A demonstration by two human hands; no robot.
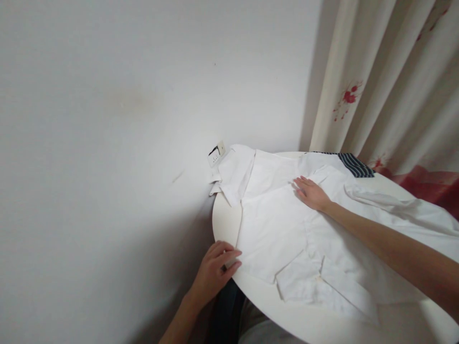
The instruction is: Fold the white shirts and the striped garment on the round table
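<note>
Seemingly for flatness, the white garment (pixel 272 215) is pressed centre-right by the outstretched right hand (pixel 312 193); lower centre, its edge is met by the left hand (pixel 217 265), fingers narrow, grip unclear.

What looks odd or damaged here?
A faint scuff marks the wall left of the socket, standing out against its pale surface. One end of the white garment juts past the table's rim near the wall, looking untidy.

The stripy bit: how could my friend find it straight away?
Find the white table. At its far edge, beyond the right hand on the white cloth, look towards the curtain. The stripy bit is dark with pale stripes, unlike the plain white cloth beside it.
</note>
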